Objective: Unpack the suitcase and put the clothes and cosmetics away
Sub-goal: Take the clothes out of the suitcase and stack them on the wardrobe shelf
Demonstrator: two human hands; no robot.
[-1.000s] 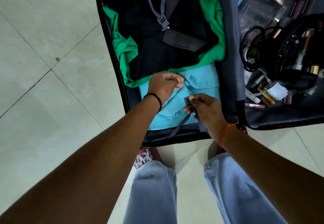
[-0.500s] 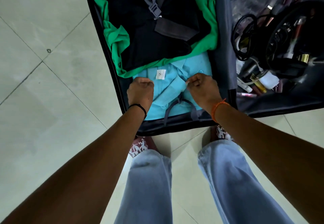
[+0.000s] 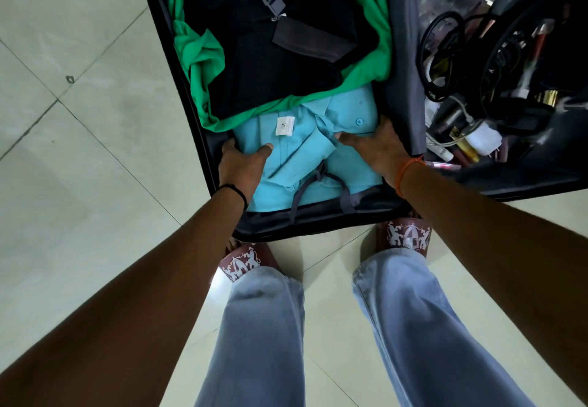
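Observation:
An open suitcase (image 3: 318, 220) lies on the floor at my feet. Its left half holds a folded light blue shirt (image 3: 305, 152) at the near end, with a green garment (image 3: 203, 56) and a black garment (image 3: 286, 66) beyond it. My left hand (image 3: 243, 164) grips the shirt's left edge, thumb on top and fingers tucked down beside it. My right hand (image 3: 380, 147) grips the right edge the same way. The unclipped grey strap (image 3: 318, 180) lies across the shirt's near end. Cosmetics (image 3: 467, 148) and black cables (image 3: 445, 43) fill the right half.
The strap's other half with its grey buckle (image 3: 270, 2) rests on the black garment. A grey divider flap (image 3: 404, 66) stands between the two halves. Pale floor tiles (image 3: 79, 158) surround the case. My slippered feet (image 3: 407, 238) touch its near edge.
A second ago my hands were working the strap buckle over the shirt. The strap now lies loose, and both hands have spread apart to the shirt's left and right edges.

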